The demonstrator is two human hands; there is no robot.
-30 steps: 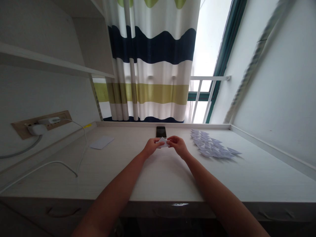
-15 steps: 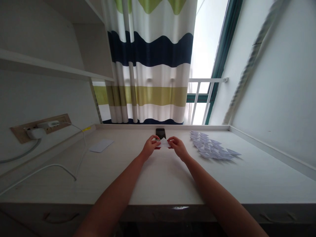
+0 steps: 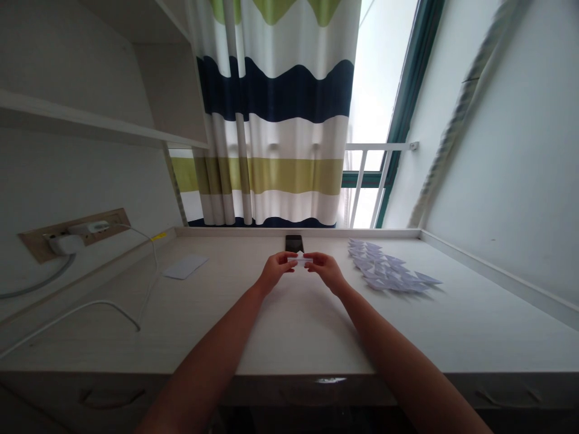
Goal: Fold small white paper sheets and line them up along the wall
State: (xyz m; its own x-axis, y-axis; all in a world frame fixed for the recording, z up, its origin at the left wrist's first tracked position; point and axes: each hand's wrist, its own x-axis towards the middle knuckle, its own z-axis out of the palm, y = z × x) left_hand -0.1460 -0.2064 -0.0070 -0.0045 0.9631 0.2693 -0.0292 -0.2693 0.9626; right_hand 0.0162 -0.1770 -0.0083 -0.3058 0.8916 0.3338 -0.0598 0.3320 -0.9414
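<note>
A small piece of folded white paper [image 3: 300,260] is held up between both hands over the middle of the desk. My left hand [image 3: 274,269] pinches its left end, fingers closed on it. At the opposite end my right hand [image 3: 326,270] grips it the same way, thumb below and fingers above. The paper has a small peak at its top centre and a straight band across. Just behind it lies a dark phone [image 3: 294,243], its near end partly covered by the paper and fingers.
Several folded white paper pieces [image 3: 384,268] lie in overlapping rows on the right. Flat white paper [image 3: 185,267] rests at the left of the white desk [image 3: 303,343]. White cables [image 3: 104,303] run from the wall socket [image 3: 75,234]. A striped curtain [image 3: 275,138] hangs behind.
My fingers have shifted on the paper, with the fingers now along its upper edge and thumbs beneath. The paper looks narrower in height, with its band folded or tilted.
</note>
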